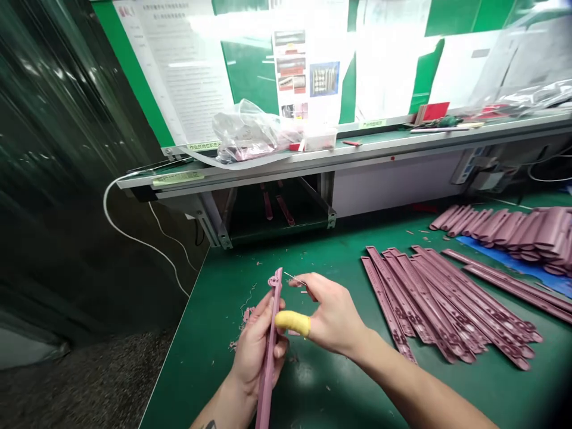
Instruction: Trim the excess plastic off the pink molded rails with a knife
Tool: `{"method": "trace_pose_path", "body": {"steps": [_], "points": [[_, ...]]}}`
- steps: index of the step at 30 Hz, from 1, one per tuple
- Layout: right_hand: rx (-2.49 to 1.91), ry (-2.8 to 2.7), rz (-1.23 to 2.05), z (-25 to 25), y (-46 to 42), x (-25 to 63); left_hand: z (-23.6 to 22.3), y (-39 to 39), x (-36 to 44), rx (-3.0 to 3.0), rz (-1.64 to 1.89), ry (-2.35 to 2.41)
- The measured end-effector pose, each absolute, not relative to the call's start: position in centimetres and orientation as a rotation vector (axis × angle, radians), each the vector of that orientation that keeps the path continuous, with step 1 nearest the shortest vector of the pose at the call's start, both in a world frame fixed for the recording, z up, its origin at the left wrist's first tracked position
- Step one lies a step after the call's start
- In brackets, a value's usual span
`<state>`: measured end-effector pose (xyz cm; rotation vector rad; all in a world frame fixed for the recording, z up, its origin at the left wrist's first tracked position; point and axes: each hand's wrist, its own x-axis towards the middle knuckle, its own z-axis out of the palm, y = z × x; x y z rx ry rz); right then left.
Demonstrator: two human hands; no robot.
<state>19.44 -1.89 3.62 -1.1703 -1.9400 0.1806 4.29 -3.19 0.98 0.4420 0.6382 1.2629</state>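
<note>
Head view. The left hand (255, 342), entering from the bottom edge, is closed around a long pink strip (268, 363), its fingers wrapping the strip's far side and its thumb lying along the near face. The strip stands at a steep slant above the green tabletop (339, 381), its slotted end uppermost, its lower end running out of the frame. The right forearm slopes in from the lower right; the right hand (328, 310) is bent inward at the wrist, its curled fingers gripping a thin metal tool (295, 278) whose tip points to the strip's upper end, just beside it. The right thumb, in a yellow cover (292, 322), extends across to the strip's edge. The hands are close together, one on either side of the strip. Pink scraps (248, 314) lie beside the left hand; a fanned pile of strips (442, 304) lies to the right.
</note>
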Motion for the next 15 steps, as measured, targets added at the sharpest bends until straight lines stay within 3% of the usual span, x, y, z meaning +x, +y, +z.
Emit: {"method": "trace_pose_path", "body": {"steps": [12,15], "points": [[-1.364,-2.184,-0.268,4.2,-4.7,18.2,1.1,-5.5,4.0,0.446,1.208,0.66],[-1.29,-2.293,-0.205,4.3,-6.0,17.6,1.3,-6.0,3.4,0.443,1.174,0.652]]}}
